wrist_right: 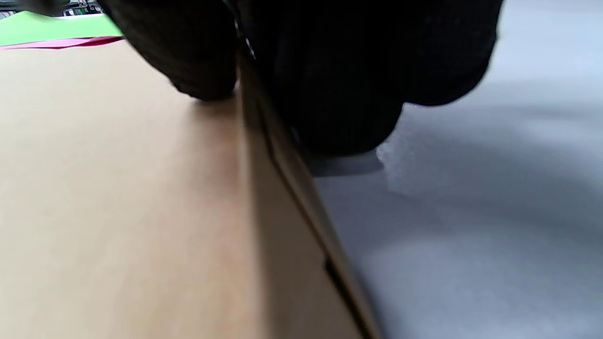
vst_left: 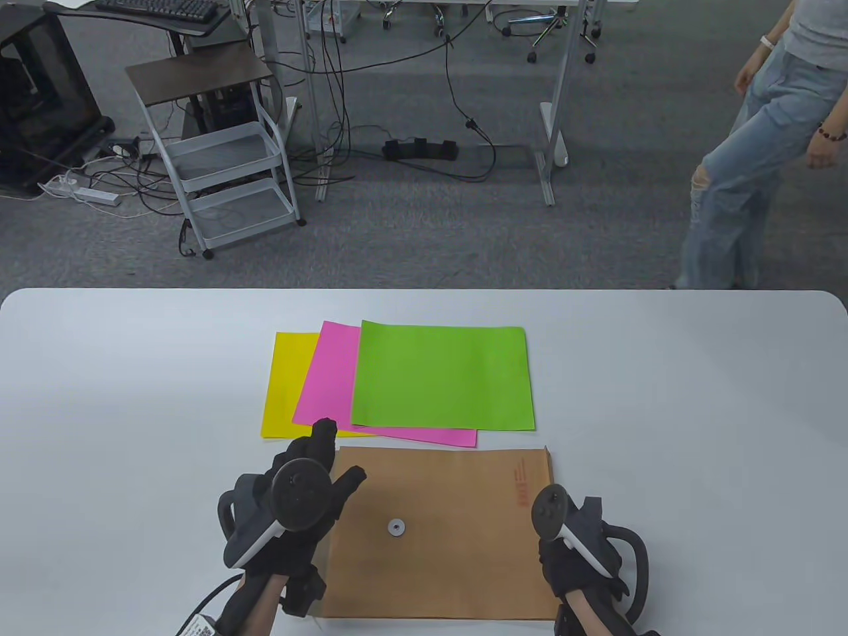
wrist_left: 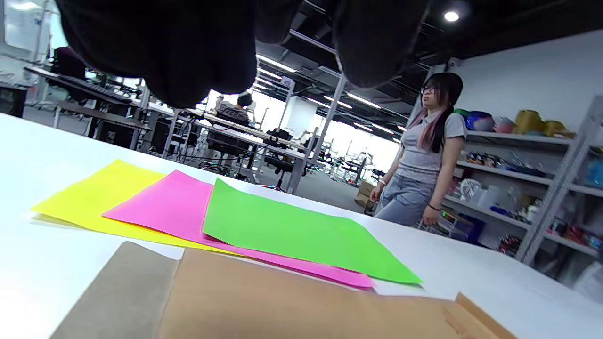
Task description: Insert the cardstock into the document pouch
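A brown document pouch lies flat near the table's front edge, with a small round clasp disc on top. Three cardstock sheets lie fanned just behind it: yellow, pink and green uppermost. My left hand hovers with fingers spread over the pouch's left end, its forefinger reaching the pink sheet's near corner; in the left wrist view its fingers hang free above the sheets. My right hand pinches the pouch's right edge; in the right wrist view a finger presses on top of the edge.
A white table bears everything. A person in jeans stands beyond the far right corner. A white cart, desk legs and cables stand on the floor behind the table.
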`<state>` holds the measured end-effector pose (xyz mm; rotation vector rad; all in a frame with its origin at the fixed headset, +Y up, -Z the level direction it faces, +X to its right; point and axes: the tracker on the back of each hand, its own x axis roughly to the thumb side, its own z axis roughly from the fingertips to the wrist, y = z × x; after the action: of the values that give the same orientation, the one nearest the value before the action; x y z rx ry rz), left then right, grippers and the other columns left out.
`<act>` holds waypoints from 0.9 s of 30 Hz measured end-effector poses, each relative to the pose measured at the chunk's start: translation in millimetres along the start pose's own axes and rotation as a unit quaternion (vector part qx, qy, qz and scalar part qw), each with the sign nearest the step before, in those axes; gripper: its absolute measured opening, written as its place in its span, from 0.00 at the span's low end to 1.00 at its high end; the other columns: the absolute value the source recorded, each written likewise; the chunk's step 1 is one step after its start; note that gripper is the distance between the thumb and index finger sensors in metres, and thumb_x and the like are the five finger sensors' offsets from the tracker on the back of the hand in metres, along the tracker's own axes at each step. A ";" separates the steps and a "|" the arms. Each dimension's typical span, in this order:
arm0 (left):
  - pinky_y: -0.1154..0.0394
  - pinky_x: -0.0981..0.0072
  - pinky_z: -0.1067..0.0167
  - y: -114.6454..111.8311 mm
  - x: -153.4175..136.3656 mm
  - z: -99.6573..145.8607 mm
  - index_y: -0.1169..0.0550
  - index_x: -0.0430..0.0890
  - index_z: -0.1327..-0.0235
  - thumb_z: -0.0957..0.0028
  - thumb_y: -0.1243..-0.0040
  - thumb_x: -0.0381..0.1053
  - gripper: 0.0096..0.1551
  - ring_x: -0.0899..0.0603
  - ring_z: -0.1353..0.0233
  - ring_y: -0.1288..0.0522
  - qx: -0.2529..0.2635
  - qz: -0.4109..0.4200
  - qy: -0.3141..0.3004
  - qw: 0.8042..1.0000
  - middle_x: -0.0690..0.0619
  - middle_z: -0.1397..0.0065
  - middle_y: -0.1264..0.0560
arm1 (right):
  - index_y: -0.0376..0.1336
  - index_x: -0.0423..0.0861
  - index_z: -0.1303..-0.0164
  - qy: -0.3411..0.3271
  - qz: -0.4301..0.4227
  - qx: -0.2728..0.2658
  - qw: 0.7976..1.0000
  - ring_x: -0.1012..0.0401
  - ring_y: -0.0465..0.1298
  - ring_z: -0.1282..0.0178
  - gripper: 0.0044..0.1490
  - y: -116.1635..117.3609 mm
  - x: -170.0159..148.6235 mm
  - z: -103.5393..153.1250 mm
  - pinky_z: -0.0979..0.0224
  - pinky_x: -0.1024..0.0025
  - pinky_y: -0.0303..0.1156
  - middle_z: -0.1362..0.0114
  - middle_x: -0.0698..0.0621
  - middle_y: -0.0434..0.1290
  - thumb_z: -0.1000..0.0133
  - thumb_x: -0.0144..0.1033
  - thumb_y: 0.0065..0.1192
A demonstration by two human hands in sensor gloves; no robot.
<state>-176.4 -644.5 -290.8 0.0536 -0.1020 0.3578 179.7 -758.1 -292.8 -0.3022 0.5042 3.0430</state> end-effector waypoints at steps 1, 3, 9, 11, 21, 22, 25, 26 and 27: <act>0.28 0.32 0.32 -1.2 0.6 -4.2 0.41 0.35 0.11 0.32 0.39 0.59 0.47 0.27 0.30 0.23 -0.002 0.006 0.006 1.000 0.35 0.23 0.27 | 0.62 0.28 0.31 0.001 -0.005 0.002 1.000 0.53 0.82 0.55 0.17 -0.2 -0.9 -0.2 0.48 0.56 0.77 0.44 0.37 0.76 0.24 0.23 0.59; 0.27 0.33 0.33 -5.5 2.8 -19.5 0.39 0.35 0.12 0.32 0.38 0.59 0.46 0.28 0.31 0.21 -0.016 0.002 0.019 1.000 0.36 0.24 0.25 | 0.62 0.28 0.31 0.002 -0.014 0.007 1.000 0.53 0.83 0.55 0.17 -0.6 -2.6 -0.4 0.49 0.56 0.78 0.44 0.37 0.77 0.24 0.23 0.59; 0.26 0.37 0.33 -21.2 10.2 -75.7 0.38 0.35 0.13 0.33 0.37 0.57 0.44 0.29 0.30 0.21 -0.070 -0.029 0.041 0.996 0.36 0.23 0.25 | 0.62 0.28 0.30 -0.001 -0.023 0.008 1.000 0.53 0.83 0.55 0.18 0.2 -4.4 -0.5 0.48 0.56 0.77 0.44 0.37 0.76 0.24 0.24 0.59; 0.25 0.37 0.33 -28.2 11.9 -93.7 0.37 0.35 0.13 0.33 0.38 0.57 0.44 0.29 0.29 0.21 -0.078 -0.052 0.047 0.994 0.36 0.23 0.25 | 0.62 0.28 0.30 -0.003 -0.013 0.004 1.000 0.53 0.82 0.55 0.18 0.9 -2.6 0.2 0.48 0.56 0.77 0.44 0.37 0.76 0.24 0.24 0.59; 0.33 0.27 0.30 -80.1 -16.0 -159.7 0.44 0.34 0.11 0.32 0.42 0.61 0.49 0.22 0.23 0.29 -0.158 -0.034 0.093 0.982 0.33 0.17 0.31 | 0.61 0.28 0.31 -0.005 -0.011 0.003 1.000 0.53 0.82 0.55 0.18 2.1 -1.9 0.0 0.48 0.55 0.77 0.45 0.37 0.76 0.24 0.24 0.58; 0.34 0.25 0.30 -84.1 -18.2 -162.7 0.45 0.33 0.10 0.32 0.42 0.61 0.50 0.21 0.22 0.31 -0.162 -0.039 0.095 0.981 0.33 0.16 0.33 | 0.61 0.28 0.31 -0.005 -0.012 0.002 1.000 0.53 0.82 0.55 0.18 2.2 -2.0 0.0 0.48 0.55 0.77 0.45 0.37 0.76 0.24 0.24 0.58; 0.38 0.20 0.30 -99.1 -25.8 -171.2 0.48 0.32 0.09 0.31 0.45 0.64 0.53 0.18 0.21 0.35 -0.177 -0.056 0.100 0.977 0.31 0.14 0.36 | 0.61 0.28 0.31 -0.005 -0.006 0.000 1.000 0.53 0.82 0.55 0.24 2.6 -0.6 0.0 0.48 0.55 0.77 0.45 0.37 0.76 0.28 0.30 0.59; 0.39 0.19 0.30 -104.0 -27.4 -172.6 0.49 0.32 0.09 0.31 0.48 0.65 0.53 0.17 0.20 0.37 -0.179 -0.057 0.104 0.977 0.30 0.14 0.37 | 0.61 0.28 0.31 -0.005 -0.004 0.000 1.000 0.53 0.82 0.55 0.30 2.6 -0.1 -0.1 0.48 0.55 0.77 0.45 0.37 0.76 0.33 0.35 0.60; 0.40 0.18 0.30 -107.6 -27.9 -173.4 0.50 0.31 0.09 0.30 0.50 0.66 0.54 0.16 0.21 0.37 -0.177 -0.058 0.107 0.977 0.29 0.14 0.37 | 0.61 0.27 0.31 -0.005 -0.002 0.000 1.000 0.53 0.82 0.55 0.30 2.6 0.5 -0.3 0.48 0.55 0.77 0.45 0.37 0.76 0.33 0.35 0.60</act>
<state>-149.0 -742.7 -469.8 -0.3305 0.0513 0.2222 179.0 -760.6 -292.4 -0.2880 0.5020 3.0398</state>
